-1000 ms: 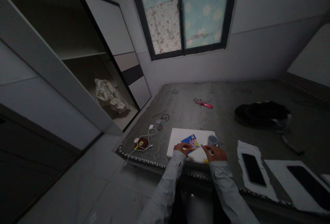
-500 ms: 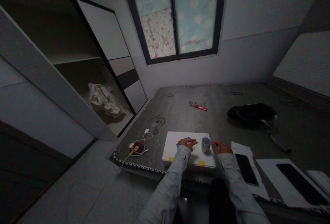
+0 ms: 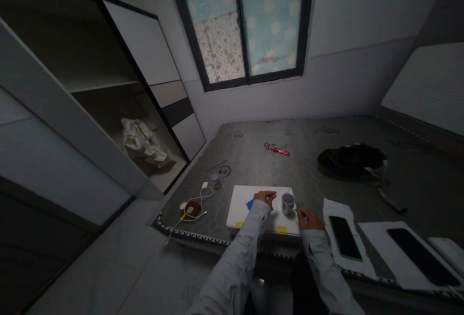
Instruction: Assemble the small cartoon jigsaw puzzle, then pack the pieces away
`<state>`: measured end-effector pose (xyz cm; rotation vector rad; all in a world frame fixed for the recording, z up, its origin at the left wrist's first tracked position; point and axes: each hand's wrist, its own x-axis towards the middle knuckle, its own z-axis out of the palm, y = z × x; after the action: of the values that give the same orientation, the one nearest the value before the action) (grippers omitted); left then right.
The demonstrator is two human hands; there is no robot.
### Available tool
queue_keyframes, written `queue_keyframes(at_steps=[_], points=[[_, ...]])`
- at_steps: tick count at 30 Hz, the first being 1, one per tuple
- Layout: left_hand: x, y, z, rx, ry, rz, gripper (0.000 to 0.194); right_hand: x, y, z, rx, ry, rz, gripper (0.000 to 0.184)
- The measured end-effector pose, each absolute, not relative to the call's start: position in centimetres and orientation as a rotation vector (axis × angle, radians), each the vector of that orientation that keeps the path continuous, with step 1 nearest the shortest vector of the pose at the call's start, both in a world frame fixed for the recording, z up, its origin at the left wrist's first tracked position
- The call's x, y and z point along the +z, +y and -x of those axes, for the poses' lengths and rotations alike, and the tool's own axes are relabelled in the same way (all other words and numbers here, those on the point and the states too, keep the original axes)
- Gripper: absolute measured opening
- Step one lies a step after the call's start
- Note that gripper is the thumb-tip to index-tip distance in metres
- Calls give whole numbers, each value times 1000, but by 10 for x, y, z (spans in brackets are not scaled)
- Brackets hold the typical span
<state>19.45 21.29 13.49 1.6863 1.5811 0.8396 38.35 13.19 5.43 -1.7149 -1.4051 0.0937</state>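
While the left hand [image 3: 265, 198] and right hand [image 3: 311, 220] curl narrowly beside the jar [image 3: 288, 203], any grip unclear, a bump could topple it.

The place looks like a bedroom in a home. A grey mattress [image 3: 246, 155], with printed emblems and a black-and-white piped edge, spreads across the centre and right of the frame. At upper left a built-in-looking wardrobe [image 3: 139, 39] stands open, its interior showing a shelf [image 3: 105, 86] and a crumpled cream fabric bag [image 3: 143, 143] below it. A dark-framed window [image 3: 273, 25] with textured panes is set in the pale wall [image 3: 348, 78] at top centre. Pale tiles [image 3: 119, 257] cover the floor at lower left. A dark cap [image 3: 357, 158] and smartphone [image 3: 345, 237], both at right, add everyday personal belongings.
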Motion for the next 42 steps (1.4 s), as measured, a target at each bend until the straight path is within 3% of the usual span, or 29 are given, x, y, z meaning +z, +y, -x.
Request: queue_keyframes(at_steps=[5,11,21,26,36,42], points=[[116,213,-130,922,1774,-1593,19,34,125,-372,93,-1428,1710,47],[84,219,-69,567,2040,-1615,21,5,117,-317,270,-1851,1631,41],[68,229,-87,336,2074,-1652,23,6,142,-230,258,-2218,1807,55],[65,231,-86,404,2060,-1420,16,3,153,-234,350,-2263,1816,54],[70,232,-86,271,2099,-1471,29,5,154,-235,406,-2270,1888,55],[72,230,-87,325,2032,-1382,19,14,151,-237,390,-2267,1860,55]])
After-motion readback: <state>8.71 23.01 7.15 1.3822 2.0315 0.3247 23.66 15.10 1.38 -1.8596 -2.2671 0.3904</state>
